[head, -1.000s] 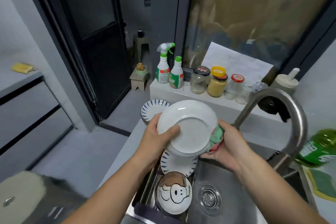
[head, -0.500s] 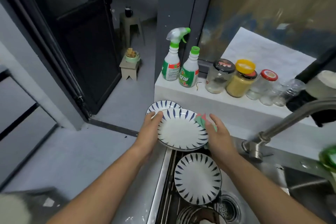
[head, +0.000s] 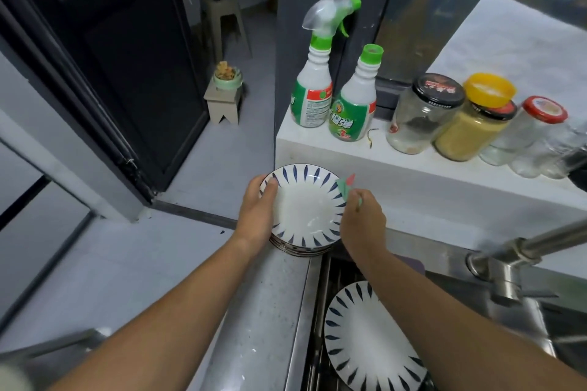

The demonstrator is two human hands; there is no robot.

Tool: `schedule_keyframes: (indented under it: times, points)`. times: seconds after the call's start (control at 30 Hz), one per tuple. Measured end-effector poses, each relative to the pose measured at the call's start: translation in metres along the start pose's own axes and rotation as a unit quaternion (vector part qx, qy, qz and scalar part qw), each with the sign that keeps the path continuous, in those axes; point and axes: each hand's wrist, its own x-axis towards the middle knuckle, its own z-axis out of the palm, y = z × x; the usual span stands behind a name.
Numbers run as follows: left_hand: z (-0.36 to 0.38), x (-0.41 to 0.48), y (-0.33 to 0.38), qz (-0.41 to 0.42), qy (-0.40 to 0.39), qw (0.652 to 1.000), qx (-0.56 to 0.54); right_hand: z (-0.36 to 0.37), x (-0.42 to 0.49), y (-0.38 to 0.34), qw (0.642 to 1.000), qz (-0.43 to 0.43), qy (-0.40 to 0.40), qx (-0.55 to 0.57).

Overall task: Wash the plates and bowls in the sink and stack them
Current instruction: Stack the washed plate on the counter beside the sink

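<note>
A white plate with blue rim strokes (head: 305, 205) lies on top of a stack of plates (head: 298, 249) on the counter left of the sink. My left hand (head: 259, 213) grips its left rim, thumb on top. My right hand (head: 363, 220) is at the plate's right rim and holds a green and red sponge cloth (head: 344, 186). A second striped plate (head: 365, 340) leans in the sink rack below, partly behind my right forearm.
A speckled counter (head: 254, 327) runs left of the sink. The faucet (head: 521, 257) juts in from the right. On the white ledge behind stand a spray bottle (head: 314, 73), a green-capped bottle (head: 355, 101) and several jars (head: 476, 117).
The plate went from being held up and wiped over the sink, leftward and down onto the stack on the counter. My view tilted down and closer.
</note>
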Motion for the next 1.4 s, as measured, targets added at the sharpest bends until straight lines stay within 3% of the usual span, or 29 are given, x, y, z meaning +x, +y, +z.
schedule_keyframes:
  times: [0.43,0.63,0.83,0.93,1.03,1.17,1.3,1.4]
  points:
    - [0.004,0.009,-0.026,-0.001,0.042,0.996,0.078,0.014,0.022,0.017,0.998,-0.035,-0.025,-0.049]
    - [0.002,0.006,-0.025,0.007,0.034,0.993,0.111,0.007,0.019,0.019,0.986,0.042,0.079,0.139]
    - [-0.004,0.002,-0.023,-0.027,0.036,0.990,0.137,-0.017,0.009,0.017,0.950,0.095,0.085,0.284]
    - [-0.005,-0.009,-0.017,-0.004,0.061,0.986,0.153,-0.041,0.001,0.011,0.925,0.125,0.041,0.357]
    - [0.003,-0.036,-0.001,0.068,0.101,0.978,0.169,-0.078,-0.018,0.010,0.874,0.154,-0.053,0.459]
    - [0.044,-0.107,0.020,0.107,0.019,0.990,0.094,-0.127,-0.060,0.020,0.849,0.173,-0.121,0.485]
    - [0.112,-0.194,0.026,-0.046,-0.162,0.985,-0.035,-0.158,-0.104,0.042,0.871,0.162,-0.124,0.447]
    - [0.155,-0.259,0.025,-0.153,-0.202,0.963,-0.096,-0.182,-0.143,0.067,0.906,0.124,-0.122,0.385]
